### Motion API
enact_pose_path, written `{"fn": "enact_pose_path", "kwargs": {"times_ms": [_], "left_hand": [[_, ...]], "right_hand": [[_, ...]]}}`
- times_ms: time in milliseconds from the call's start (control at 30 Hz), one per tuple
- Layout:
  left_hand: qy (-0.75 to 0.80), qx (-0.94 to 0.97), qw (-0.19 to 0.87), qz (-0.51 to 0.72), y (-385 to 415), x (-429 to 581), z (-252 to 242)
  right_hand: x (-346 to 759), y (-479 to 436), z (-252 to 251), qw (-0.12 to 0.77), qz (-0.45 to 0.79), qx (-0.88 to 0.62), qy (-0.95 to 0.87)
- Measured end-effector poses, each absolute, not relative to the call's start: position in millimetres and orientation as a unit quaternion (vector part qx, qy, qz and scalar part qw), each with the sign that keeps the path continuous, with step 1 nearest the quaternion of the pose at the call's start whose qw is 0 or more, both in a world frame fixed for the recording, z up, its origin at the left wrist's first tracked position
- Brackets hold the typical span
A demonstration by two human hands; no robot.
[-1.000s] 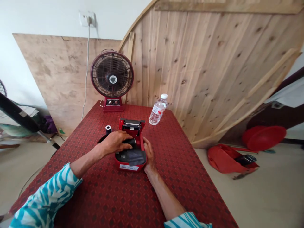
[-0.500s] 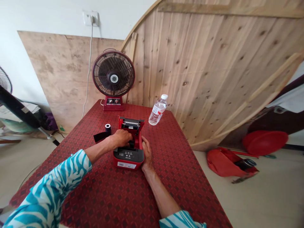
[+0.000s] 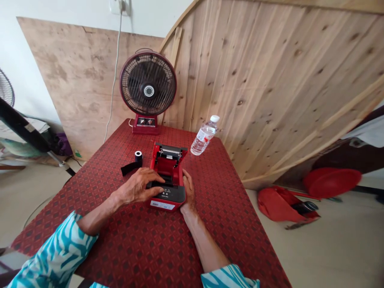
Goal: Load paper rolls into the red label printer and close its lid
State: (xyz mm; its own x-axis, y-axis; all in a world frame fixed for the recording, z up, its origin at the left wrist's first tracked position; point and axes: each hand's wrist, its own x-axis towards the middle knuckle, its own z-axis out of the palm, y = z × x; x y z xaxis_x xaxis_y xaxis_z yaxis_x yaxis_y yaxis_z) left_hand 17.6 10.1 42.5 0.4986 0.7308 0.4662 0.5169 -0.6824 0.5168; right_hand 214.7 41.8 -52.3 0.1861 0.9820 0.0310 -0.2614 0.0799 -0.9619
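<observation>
From our head view, we look down at a table under a shiny red cloth with dark diamond shapes. A small red and black plastic printer sits on it, right in front of us. Let's make the printer the middle of our clock. Its lid is up, tilted at 12 o'clock, so we see the red hollow inside. Something black lies in the hollow, too dark to make out.

Our left hand comes in from 9 o'clock. Its thumb lies on the black front top, and its fingers reach to the edge of the hollow. There is a narrow gap between thumb and fingers, but we cannot tell if the fingertips pinch anything. Our right hand is at 3 o'clock, holding the printer by its side wall.

At 10 o'clock, near the left hand, a little black roll with a white ring on its end stands up, with a loose black strip lying beside it. At 1 o'clock there is a clear plastic water bottle with a white cap. At 11 o'clock, farther back, stands a round dark red fan.
</observation>
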Motion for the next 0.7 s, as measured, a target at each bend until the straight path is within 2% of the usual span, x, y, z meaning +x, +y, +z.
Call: {"fn": "enact_pose_path", "kwargs": {"times_ms": [333,700], "left_hand": [[0.42,0.816,0.147,0.368,8,29,33],[0.345,0.874,0.04,0.34,-19,38,44]], "right_hand": [[214,43,-55,0.621,0.494,-0.471,-0.387],[215,42,-53,0.614,0.497,-0.464,-0.401]]}}
